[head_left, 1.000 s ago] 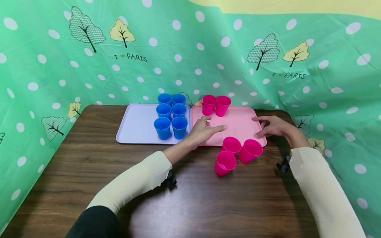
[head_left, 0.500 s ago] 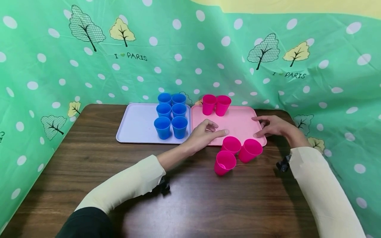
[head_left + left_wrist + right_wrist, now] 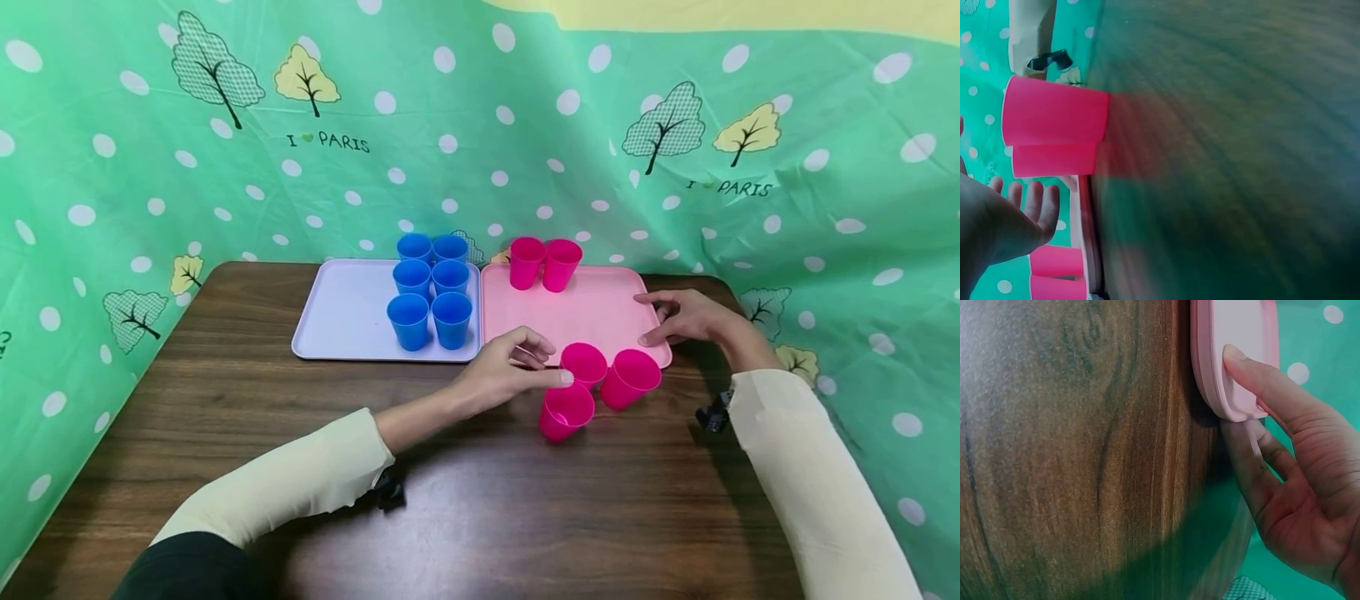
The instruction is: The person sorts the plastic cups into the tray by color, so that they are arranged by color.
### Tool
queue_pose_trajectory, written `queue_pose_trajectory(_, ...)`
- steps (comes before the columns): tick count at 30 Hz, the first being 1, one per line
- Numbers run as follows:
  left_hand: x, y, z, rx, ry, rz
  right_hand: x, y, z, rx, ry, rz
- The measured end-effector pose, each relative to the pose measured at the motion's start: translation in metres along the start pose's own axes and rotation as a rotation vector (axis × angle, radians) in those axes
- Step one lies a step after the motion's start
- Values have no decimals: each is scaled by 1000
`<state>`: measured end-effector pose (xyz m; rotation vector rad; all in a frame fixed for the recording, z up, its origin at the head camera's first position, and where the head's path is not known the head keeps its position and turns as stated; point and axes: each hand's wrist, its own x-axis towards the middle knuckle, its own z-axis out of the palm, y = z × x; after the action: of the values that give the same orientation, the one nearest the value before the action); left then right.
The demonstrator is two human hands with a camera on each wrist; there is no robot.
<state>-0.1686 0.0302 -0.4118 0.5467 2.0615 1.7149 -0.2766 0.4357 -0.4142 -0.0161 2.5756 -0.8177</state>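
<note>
My left hand is beside three pink cups on the table, its fingers loosely bent and holding nothing. In the head view its thumb reaches the rim of the nearest pink cup; I cannot tell if they touch. The left wrist view has a gap between the left hand and the large pink cup. Behind stand another pink cup and, to the right, a third pink cup. My right hand pinches the right edge of the pink tray, thumb on top.
Two pink cups stand at the back left of the pink tray. A lavender tray adjoins it on the left, with several blue cups in two columns. A green patterned cloth hangs behind the brown table.
My left hand has moved back from over the pink tray, toward the near side, to the pink cups on the table. The right hand has stayed at the tray's edge.
</note>
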Motion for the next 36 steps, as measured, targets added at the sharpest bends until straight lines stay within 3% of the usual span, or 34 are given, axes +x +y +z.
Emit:
queue_pose_trajectory(4, -7, -3, 0, 0, -35, 30, 0, -1, 0, 6, 3, -3)
queue_pose_trajectory(11, -16, -8, 5, 49, -81, 19, -1, 1, -1, -6, 13, 3)
queue_pose_trajectory(20, -17, -10, 13, 72, -113, 5, -1, 2, -1, 0, 12, 4)
queue_pose_trajectory(36, -16, -16, 12, 11, -138, 11, 1, 3, -1, -5, 15, 2)
